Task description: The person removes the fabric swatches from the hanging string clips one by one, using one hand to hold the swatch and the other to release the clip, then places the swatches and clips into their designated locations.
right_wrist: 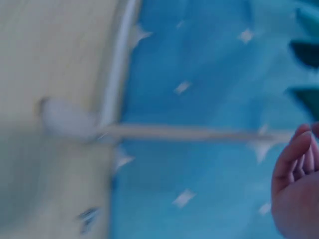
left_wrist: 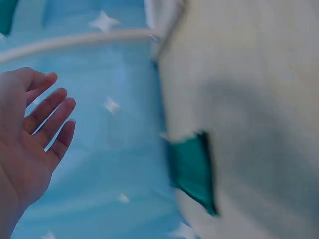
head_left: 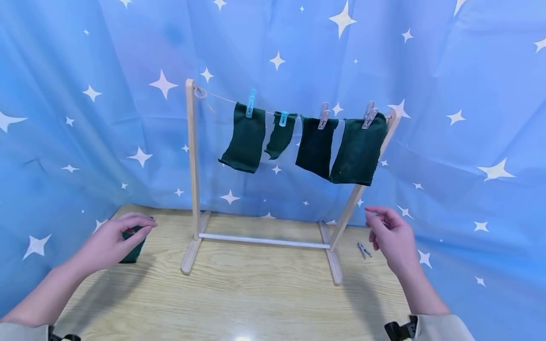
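Note:
My left hand [head_left: 113,244] hovers at the left, its fingers loosely bent and holding nothing. Under it, partly hidden in the head view, a dark green cloth [head_left: 131,255] lies on the table; the left wrist view shows this cloth [left_wrist: 194,172] apart from the hand. On the other side, my right hand [head_left: 394,239] hangs in the air, fingers loosely curled and nothing in them. Nearest to it on the table is a small grey clothespin [head_left: 364,250]. Several dark green cloths, such as the leftmost one [head_left: 247,142], hang from a string, pinned by blue clothespins [head_left: 250,105] and clear pinkish clothespins [head_left: 323,118].
A wooden rack stands between the hands, with a left post [head_left: 193,161], a right post [head_left: 347,213] and a white lower bar [head_left: 264,241]. Its feet rest on the light wooden table [head_left: 256,293]. A blue curtain [head_left: 136,118] with white stars hangs behind.

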Demonstrator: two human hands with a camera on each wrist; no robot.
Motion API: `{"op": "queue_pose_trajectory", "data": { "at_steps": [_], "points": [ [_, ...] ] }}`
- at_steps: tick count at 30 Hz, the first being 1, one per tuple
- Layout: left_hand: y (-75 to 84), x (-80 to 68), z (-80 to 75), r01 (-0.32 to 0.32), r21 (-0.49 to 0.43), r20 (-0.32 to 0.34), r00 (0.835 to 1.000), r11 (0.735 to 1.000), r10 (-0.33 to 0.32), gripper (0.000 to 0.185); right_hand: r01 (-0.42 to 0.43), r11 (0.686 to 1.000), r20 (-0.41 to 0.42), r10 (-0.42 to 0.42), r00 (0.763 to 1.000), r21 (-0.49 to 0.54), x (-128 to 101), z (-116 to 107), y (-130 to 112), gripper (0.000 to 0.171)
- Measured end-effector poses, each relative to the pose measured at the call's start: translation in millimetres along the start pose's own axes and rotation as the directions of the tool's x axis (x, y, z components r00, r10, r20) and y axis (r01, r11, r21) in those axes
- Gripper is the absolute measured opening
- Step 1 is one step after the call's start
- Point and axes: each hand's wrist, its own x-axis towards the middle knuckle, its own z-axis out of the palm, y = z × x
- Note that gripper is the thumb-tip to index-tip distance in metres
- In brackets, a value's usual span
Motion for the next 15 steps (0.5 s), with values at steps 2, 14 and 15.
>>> {"op": "queue_pose_trajectory", "data": {
  "at_steps": [2,14,15],
  "points": [
    [16.1,10.6,-2.6,-0.054,-0.02,-0.033,0.998,0.998,0.054,0.022,0.048,0.999,0.031,-0.047,0.998,-0.014,0,7,-26,0.034],
    [100.5,88.4,-20.3,-0.179,-0.145,-0.011,0.984,0.973,0.179,0.021,0.346,0.938,0.135,-0.345,0.929,0.013,21,38,-157,0.033],
    [104.5,94.7,-21.0,-0.184,-0.147,-0.012,0.983,0.972,0.184,0.021,0.355,0.935,0.136,-0.354,0.925,0.018,23,40,-166,0.032]
  ]
}}
